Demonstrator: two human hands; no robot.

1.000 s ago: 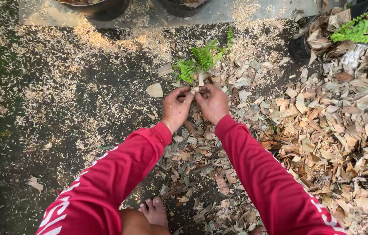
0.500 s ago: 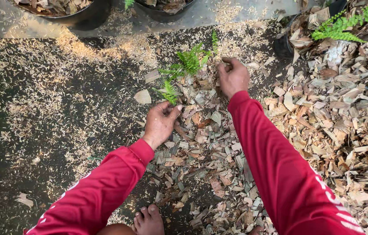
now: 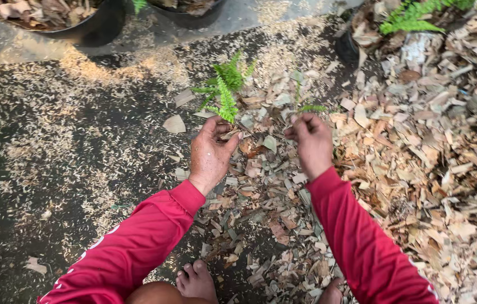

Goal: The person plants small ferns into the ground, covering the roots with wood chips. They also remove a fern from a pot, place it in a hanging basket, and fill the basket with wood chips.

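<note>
Change: both hands are now sitting level and apart; half a second ago the right hand was reaching further up the pile than the left.
Left hand (image 3: 211, 151): palm is tilting upward, fingers are pinching the base of a small fern clump (image 3: 224, 90).
Right hand (image 3: 311, 142): back is facing the camera, fingers are closing on a thin single fern sprig (image 3: 307, 107).
Location: both plants are standing over the wood-chip pile (image 3: 418, 169), beside dark ground scattered with husks.
Sleeves: red, both arms are extending forward.

The left hand (image 3: 211, 152) pinches a small fern clump (image 3: 224, 90) at its base. Just right of that fern, the right hand (image 3: 311, 141) grips a thin fern sprig (image 3: 307, 107) above dry wood chips (image 3: 430, 169).
</note>
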